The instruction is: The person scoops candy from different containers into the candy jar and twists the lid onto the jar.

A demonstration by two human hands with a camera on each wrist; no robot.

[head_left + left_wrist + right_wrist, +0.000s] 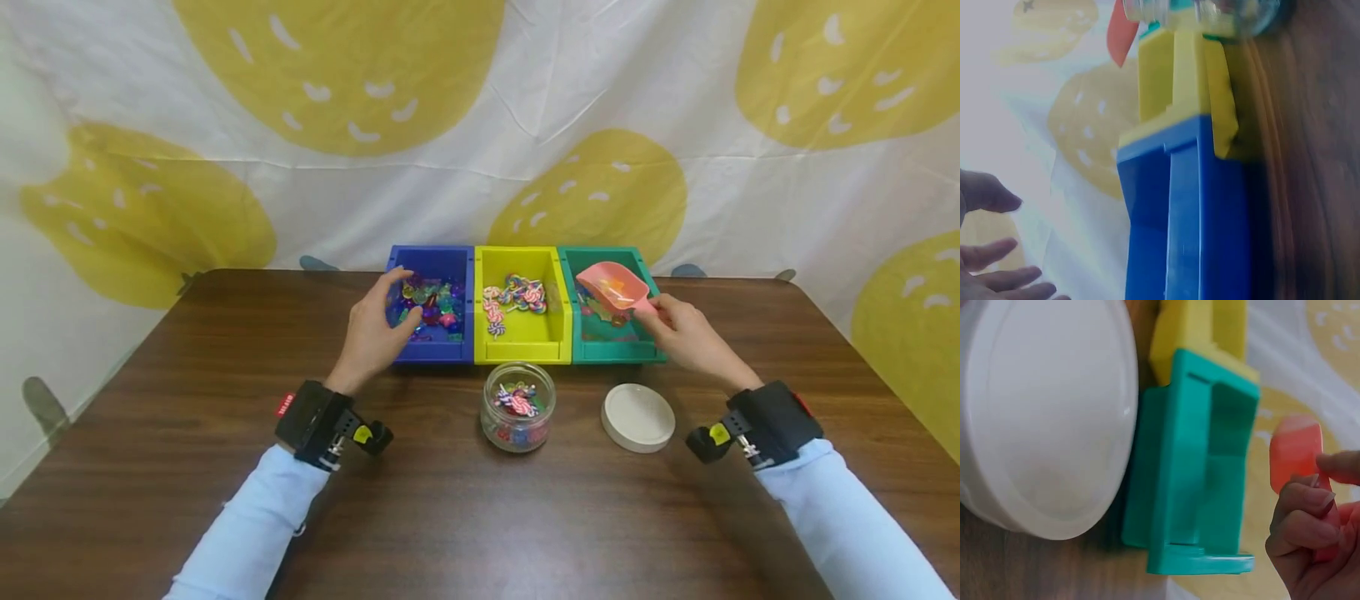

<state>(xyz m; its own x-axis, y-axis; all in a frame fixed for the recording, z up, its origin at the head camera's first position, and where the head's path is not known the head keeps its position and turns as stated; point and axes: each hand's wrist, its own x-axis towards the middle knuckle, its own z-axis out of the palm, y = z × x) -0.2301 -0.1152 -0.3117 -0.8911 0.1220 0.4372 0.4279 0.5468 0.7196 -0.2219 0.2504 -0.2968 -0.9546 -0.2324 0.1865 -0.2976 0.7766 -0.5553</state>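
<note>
My right hand [686, 337] grips the handle of a pink scoop [613, 285] above the green bin [618, 352]; a few orange and yellow pieces lie in the scoop. In the right wrist view the fingers curl round that handle. My left hand [375, 329] hovers at the blue bin [431, 352], thumb and fingers spread apart, holding nothing. Colourful translucent beads [431, 304] fill part of that bin. Between the two, a yellow bin [522, 352] contains striped candy-shaped pieces [525, 293]. In front stands an open glass jar [517, 437] with mixed pieces inside.
A white round lid [638, 418] lies on the brown wooden table [450, 533], right of the jar. The three bins stand side by side near the table's back edge. Behind them hangs a white cloth [555, 92] with yellow shapes.
</note>
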